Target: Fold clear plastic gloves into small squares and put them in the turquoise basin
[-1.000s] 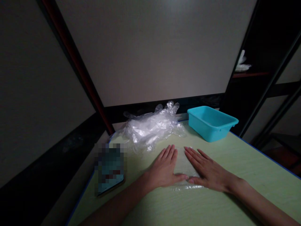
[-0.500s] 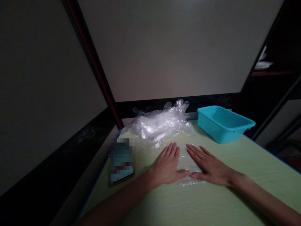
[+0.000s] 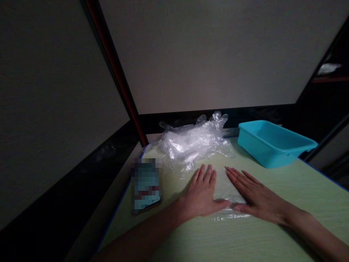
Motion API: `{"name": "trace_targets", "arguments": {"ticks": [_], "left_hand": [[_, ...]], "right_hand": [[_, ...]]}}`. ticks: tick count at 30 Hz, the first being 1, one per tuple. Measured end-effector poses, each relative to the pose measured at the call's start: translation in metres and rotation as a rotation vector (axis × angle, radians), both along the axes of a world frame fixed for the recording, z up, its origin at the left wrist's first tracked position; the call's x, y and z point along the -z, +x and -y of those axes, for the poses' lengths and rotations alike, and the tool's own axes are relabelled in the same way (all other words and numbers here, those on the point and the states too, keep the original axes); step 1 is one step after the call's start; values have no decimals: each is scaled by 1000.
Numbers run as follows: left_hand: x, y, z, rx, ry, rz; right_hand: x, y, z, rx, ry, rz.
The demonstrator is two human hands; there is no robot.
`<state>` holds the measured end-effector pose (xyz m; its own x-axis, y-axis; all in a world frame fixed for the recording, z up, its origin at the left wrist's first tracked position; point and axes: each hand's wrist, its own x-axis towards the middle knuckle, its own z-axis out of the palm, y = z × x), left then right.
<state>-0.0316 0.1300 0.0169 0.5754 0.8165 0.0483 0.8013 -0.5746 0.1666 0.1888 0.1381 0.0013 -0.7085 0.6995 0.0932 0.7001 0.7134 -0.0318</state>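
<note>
A clear plastic glove (image 3: 225, 187) lies flat on the pale green table (image 3: 218, 242), partly covered by both hands. On its left side my left hand (image 3: 203, 193) presses down, palm flat and fingers stretched out. My right hand (image 3: 257, 196) rests the same way on the right side, fingers extended. The two thumbs point at each other near the lower part of the plastic, with a small gap between the tips. Just beyond my hands sits a crumpled heap of clear disposable gloves (image 3: 193, 142).
A turquoise plastic basin (image 3: 272, 151) stands at the table's back right. To the left is a phone-like flat object (image 3: 146, 187), its surface pixelated. Pale panels (image 3: 212, 54) rise behind the table, and a dark shelf (image 3: 329, 79) holds something whitish at far right.
The view has shifted slightly, so everything on the table appears farther right. My hands stay flat on the plastic in nearly the same pose.
</note>
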Motion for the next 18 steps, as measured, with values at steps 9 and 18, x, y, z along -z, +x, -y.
{"name": "trace_targets", "arguments": {"ticks": [9, 18], "left_hand": [[2, 0, 0, 2, 10, -6], [6, -1, -3, 11, 35, 3]], "right_hand": [[1, 15, 0, 59, -22, -15], [-2, 17, -3, 44, -120, -38]]}}
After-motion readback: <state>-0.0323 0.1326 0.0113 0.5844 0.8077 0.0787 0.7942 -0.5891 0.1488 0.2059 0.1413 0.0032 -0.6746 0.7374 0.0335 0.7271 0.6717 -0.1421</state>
